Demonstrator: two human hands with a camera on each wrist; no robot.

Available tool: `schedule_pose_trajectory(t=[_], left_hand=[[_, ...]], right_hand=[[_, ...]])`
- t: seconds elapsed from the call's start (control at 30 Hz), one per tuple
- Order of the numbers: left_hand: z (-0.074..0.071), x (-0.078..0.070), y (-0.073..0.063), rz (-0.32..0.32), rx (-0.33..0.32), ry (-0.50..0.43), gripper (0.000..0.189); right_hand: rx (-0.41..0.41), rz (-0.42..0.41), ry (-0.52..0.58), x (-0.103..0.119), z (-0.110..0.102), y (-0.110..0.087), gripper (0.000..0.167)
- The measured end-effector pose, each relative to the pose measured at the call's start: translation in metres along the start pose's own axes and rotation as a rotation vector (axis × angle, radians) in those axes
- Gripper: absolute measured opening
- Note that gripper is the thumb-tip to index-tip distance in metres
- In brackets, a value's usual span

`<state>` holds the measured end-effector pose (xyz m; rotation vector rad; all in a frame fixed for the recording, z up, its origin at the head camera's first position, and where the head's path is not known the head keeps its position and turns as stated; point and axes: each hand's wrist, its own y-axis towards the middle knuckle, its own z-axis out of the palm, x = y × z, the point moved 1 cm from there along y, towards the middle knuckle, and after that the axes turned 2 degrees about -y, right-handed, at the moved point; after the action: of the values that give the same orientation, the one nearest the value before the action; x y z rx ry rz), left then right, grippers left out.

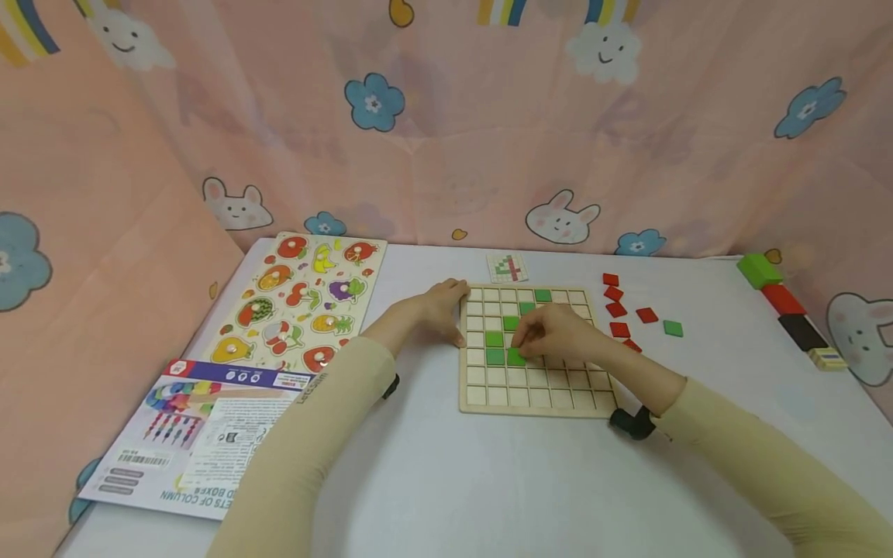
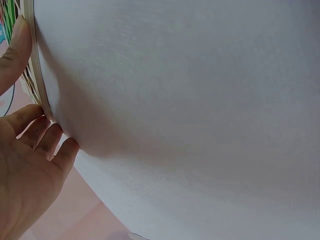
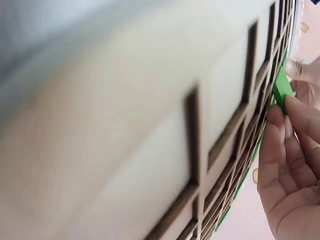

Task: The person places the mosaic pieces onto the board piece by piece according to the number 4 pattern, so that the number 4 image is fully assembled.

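A wooden grid board [image 1: 537, 413] lies on the table, with several green square tiles [image 1: 494, 339] sitting in its cells. My right hand [image 1: 558, 333] is over the board and pinches a green tile [image 3: 282, 90] between thumb and fingers, tilted against the grid in the right wrist view. At the board's left side, my left hand [image 1: 443, 310] touches the rim: its thumb is against the side edge and its fingertips [image 2: 34, 111] are by the far corner. Just behind the board lies a small pattern card [image 1: 508, 268] with a green and red design.
Several loose red tiles [image 1: 618, 329] and one green tile [image 1: 673, 328] lie right of the board. Farther right is a row of coloured blocks [image 1: 784, 299]. At left are a fruit puzzle board [image 1: 293, 298] and a printed box [image 1: 188, 442]. Patterned pink cloth [image 1: 446, 155] hangs behind.
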<state>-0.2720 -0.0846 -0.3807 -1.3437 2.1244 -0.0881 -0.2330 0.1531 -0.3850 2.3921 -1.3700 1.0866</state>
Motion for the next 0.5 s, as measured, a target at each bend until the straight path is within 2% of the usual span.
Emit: schedule_pose_trajectory(t=[0.2, 0.3, 0.4, 0.5], left_hand=[[-0.001, 0.001, 0.000, -0.004, 0.005, -0.001, 0.100], [0.000, 0.001, 0.001, -0.003, 0.007, 0.004, 0.100], [0.000, 0.001, 0.001, 0.000, 0.007, 0.007, 0.100], [0.000, 0.000, 0.001, 0.001, 0.008, 0.007, 0.100]], right_hand=[[-0.026, -0.045, -0.108, 0.002, 0.003, 0.000, 0.013], [-0.049, -0.030, -0.132, 0.001, -0.003, -0.002, 0.015], [-0.101, -0.001, -0.148, -0.007, -0.020, -0.006, 0.017], [-0.164, 0.026, -0.176, -0.022, -0.046, -0.014, 0.021]])
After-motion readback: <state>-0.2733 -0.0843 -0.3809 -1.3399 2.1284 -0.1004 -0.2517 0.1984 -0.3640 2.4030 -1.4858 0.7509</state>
